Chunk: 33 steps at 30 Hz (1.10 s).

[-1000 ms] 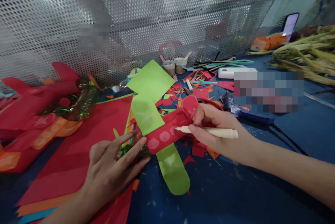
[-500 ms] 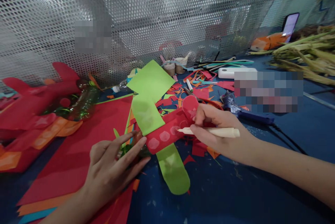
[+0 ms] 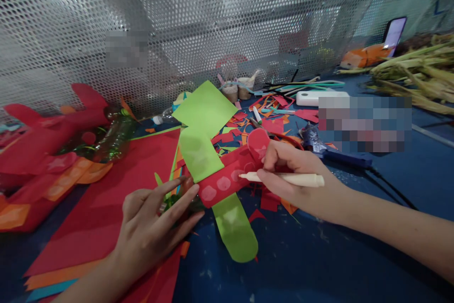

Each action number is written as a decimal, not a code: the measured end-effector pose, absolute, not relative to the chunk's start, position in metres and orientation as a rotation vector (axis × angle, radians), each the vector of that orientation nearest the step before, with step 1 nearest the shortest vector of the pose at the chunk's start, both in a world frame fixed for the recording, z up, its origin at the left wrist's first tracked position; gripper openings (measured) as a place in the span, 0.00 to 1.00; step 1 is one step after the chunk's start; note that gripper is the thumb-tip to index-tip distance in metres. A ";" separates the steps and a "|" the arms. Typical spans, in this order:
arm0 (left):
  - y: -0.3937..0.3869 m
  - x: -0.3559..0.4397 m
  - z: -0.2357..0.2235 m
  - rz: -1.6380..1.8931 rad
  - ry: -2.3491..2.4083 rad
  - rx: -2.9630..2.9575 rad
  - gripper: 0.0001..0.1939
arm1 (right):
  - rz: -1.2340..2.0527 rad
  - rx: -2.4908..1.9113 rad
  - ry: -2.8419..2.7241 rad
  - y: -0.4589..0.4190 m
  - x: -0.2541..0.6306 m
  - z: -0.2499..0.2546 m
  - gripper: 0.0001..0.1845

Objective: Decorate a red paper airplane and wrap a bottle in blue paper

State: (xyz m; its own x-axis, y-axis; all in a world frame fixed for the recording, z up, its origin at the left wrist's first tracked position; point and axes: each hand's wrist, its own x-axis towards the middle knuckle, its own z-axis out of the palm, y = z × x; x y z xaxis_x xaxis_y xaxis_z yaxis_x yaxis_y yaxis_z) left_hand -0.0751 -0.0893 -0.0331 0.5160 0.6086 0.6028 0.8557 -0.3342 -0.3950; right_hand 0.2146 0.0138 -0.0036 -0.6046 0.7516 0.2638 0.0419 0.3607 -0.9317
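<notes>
My right hand pinches a cream-coloured marker pen, its tip on the red paper of a plane made from a plastic bottle. Pale oval patches run in a row along this red body. A lime-green paper wing sticks out towards me, and another green wing points away. The round red tail piece stands beside my right fingers. With its fingers around the bare bottle end, my left hand steadies the plane; part of that end is hidden.
Red paper sheets lie at left, near another red bottle plane. Colourful paper scraps spread behind my work. A blue glue gun with a cable lies at right, and a perforated metal screen stands at the back.
Almost nothing differs. The marker tip has shifted very slightly left on the red paper, while my left hand keeps its hold on the bottle end.
</notes>
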 end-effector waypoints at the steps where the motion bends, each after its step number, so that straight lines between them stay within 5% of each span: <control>1: -0.089 -0.074 -0.033 -0.456 -1.183 -2.065 0.19 | 1.293 -0.681 -1.922 0.014 0.215 -0.004 0.14; 9: -0.089 -0.074 -0.031 -0.444 -1.169 -2.070 0.16 | 1.308 -0.672 -1.927 0.015 0.214 -0.003 0.14; 22: -0.090 -0.077 -0.033 -0.460 -1.193 -2.064 0.30 | 1.321 -0.648 -1.929 0.015 0.214 -0.003 0.14; 33: -0.090 -0.075 -0.031 -0.478 -1.189 -2.065 0.31 | 1.262 -0.686 -1.992 0.014 0.214 -0.001 0.13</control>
